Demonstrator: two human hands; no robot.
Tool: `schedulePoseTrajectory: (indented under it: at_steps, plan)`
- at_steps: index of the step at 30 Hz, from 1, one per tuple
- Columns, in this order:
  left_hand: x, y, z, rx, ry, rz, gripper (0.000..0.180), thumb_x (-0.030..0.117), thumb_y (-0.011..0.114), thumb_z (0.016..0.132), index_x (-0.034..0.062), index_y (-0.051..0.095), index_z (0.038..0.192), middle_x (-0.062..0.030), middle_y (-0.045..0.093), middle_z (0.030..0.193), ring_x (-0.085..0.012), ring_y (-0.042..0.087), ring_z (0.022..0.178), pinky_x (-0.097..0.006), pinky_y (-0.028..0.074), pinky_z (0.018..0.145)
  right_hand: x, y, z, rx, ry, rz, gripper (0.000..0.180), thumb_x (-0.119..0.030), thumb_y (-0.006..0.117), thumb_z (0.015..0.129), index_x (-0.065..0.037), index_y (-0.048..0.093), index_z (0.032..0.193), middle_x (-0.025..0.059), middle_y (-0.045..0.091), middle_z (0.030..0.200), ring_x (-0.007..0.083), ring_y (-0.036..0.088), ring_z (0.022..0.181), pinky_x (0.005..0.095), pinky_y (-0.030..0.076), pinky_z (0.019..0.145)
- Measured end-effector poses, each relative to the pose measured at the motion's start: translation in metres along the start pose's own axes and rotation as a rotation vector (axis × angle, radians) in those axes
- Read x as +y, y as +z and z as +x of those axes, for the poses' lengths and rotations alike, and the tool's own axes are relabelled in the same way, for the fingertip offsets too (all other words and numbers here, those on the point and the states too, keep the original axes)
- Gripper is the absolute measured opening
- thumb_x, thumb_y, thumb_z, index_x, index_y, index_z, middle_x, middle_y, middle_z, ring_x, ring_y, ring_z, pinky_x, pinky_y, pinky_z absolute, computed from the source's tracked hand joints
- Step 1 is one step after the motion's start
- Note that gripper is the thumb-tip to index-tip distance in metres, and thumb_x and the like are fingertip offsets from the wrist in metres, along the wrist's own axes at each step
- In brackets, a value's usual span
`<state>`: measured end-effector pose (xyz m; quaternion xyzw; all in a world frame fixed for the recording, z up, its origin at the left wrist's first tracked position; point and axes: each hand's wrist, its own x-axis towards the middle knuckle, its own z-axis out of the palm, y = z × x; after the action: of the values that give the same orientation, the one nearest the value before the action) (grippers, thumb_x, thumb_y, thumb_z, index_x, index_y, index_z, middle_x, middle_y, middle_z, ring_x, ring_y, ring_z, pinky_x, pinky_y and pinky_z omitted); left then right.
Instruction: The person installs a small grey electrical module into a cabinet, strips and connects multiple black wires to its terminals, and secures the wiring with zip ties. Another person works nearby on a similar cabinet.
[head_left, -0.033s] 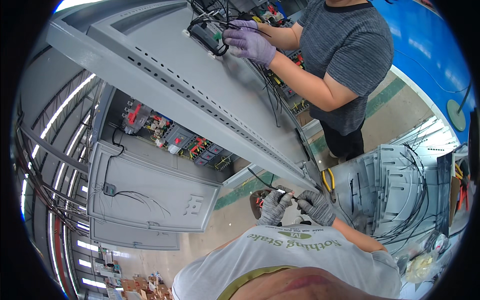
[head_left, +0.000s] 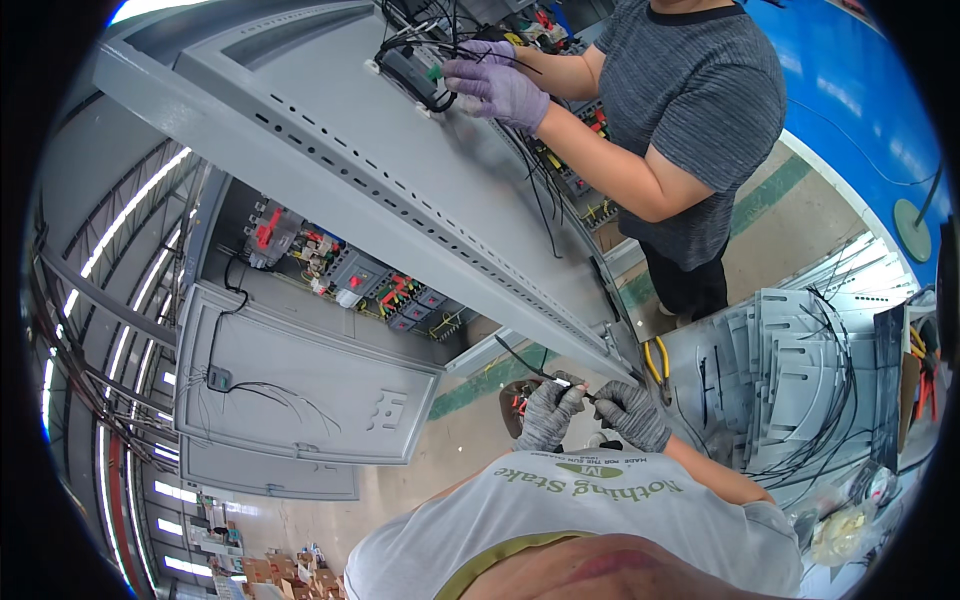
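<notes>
Both my hands wear grey knit gloves and meet just below the edge of a long grey cabinet panel [head_left: 400,190]. My left hand [head_left: 545,412] pinches a thin black wire [head_left: 515,357] that runs up and to the left. My right hand [head_left: 632,415] holds the same wire's end, close to a small white tip between the two hands. My white shirt fills the lower edge of the view.
A co-worker in a grey shirt, with purple gloves [head_left: 500,88], handles a black device and cables on the panel's top. Yellow-handled pliers [head_left: 655,360] lie beside my right hand. Stacked grey plates with black wires [head_left: 790,380] sit to the right. An open cabinet door [head_left: 300,385] hangs left.
</notes>
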<state>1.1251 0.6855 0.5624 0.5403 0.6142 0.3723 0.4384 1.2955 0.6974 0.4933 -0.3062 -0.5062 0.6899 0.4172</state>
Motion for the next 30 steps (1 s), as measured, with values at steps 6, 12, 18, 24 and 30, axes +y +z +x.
schedulePoseTrajectory:
  at_steps: [6, 12, 18, 24, 30]
  plan:
    - [-0.006, 0.0, -0.001, 0.009, -0.009, -0.007, 0.015, 0.015, 0.063, 0.091, 0.0027, 0.067, 0.098, -0.0013, 0.064, 0.084, -0.0083, 0.055, 0.078, -0.025, 0.044, 0.072, 0.004, 0.0, -0.002, -0.001, -0.01, 0.03, 0.014, -0.012, 0.055, 0.093, 0.0, 0.061, 0.095, 0.0041, 0.059, 0.077, 0.0089, 0.058, 0.063, 0.0236, 0.05, 0.058]
    - [-0.02, 0.001, 0.0, 0.0, -0.015, -0.126, 0.015, 0.013, 0.063, 0.091, 0.0016, 0.066, 0.099, -0.0008, 0.064, 0.084, -0.0075, 0.055, 0.077, -0.023, 0.045, 0.071, 0.005, 0.0, -0.003, 0.005, -0.005, 0.017, 0.014, -0.012, 0.055, 0.093, 0.0, 0.061, 0.094, 0.0036, 0.059, 0.076, 0.0084, 0.058, 0.062, 0.0234, 0.05, 0.058]
    - [-0.017, 0.003, 0.0, 0.003, 0.002, -0.119, 0.014, 0.014, 0.064, 0.09, 0.0024, 0.066, 0.097, 0.0009, 0.061, 0.078, -0.006, 0.053, 0.072, -0.022, 0.044, 0.067, 0.011, 0.0, -0.002, 0.001, -0.019, 0.016, 0.014, -0.013, 0.055, 0.093, 0.0, 0.06, 0.093, 0.0038, 0.06, 0.075, 0.0083, 0.058, 0.062, 0.0234, 0.05, 0.058]
    - [-0.004, 0.005, -0.003, 0.014, -0.004, -0.053, 0.015, 0.017, 0.064, 0.091, 0.0032, 0.068, 0.096, 0.0012, 0.062, 0.079, -0.0056, 0.053, 0.073, -0.022, 0.043, 0.066, 0.008, -0.001, -0.003, 0.002, -0.023, -0.023, 0.014, -0.014, 0.055, 0.093, -0.001, 0.059, 0.093, 0.0036, 0.06, 0.074, 0.0083, 0.058, 0.062, 0.0234, 0.049, 0.058]
    - [-0.01, 0.005, -0.002, 0.03, -0.011, -0.051, 0.017, 0.017, 0.064, 0.09, 0.0033, 0.069, 0.098, 0.0014, 0.063, 0.079, -0.0056, 0.053, 0.073, -0.022, 0.043, 0.067, 0.014, -0.002, -0.002, -0.002, -0.011, 0.013, 0.015, -0.016, 0.055, 0.093, -0.001, 0.059, 0.094, 0.0034, 0.06, 0.074, 0.0086, 0.059, 0.062, 0.0238, 0.05, 0.057]
